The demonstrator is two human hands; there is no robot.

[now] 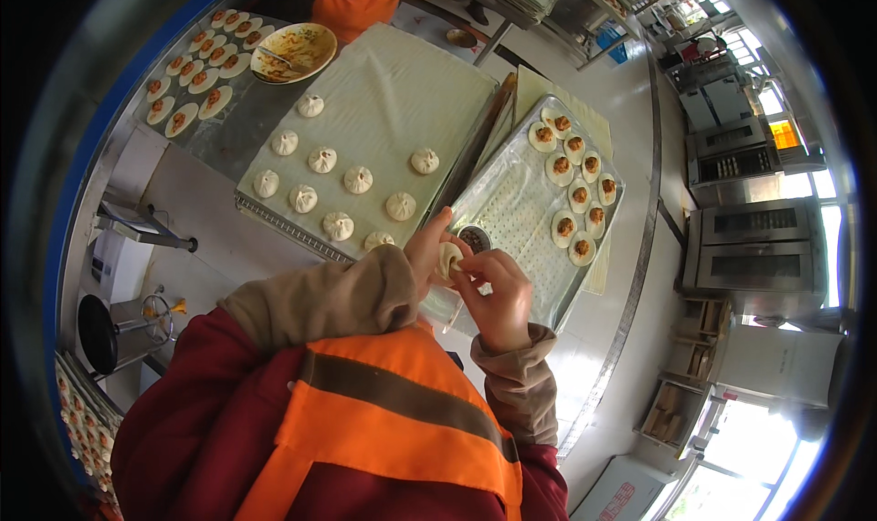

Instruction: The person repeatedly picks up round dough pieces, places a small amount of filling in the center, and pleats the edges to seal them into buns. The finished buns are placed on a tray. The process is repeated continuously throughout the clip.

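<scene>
In front of my chest, my left hand [424, 254] cups a half-pleated bun [447, 258] of white dough. The fingers of my right hand [502, 294] pinch its edge. A gap shows at the top of the dough; the filling inside cannot be made out. Just beyond my hands a small round container [474, 238] with dark contents stands on a metal tray [512, 217]. Flat dough rounds topped with orange-brown filling [559, 168] lie on that tray's far and right part. To the left, several pleated buns [357, 180] sit in loose rows on a lined tray [384, 91].
At the far left, more filled rounds [215, 101] lie on a dark table beside a bowl [295, 53] smeared with filling, a spoon in it. Another person in an orange apron [354, 9] stands at the far side. A black stool [97, 334] is at lower left, ovens [756, 258] at right.
</scene>
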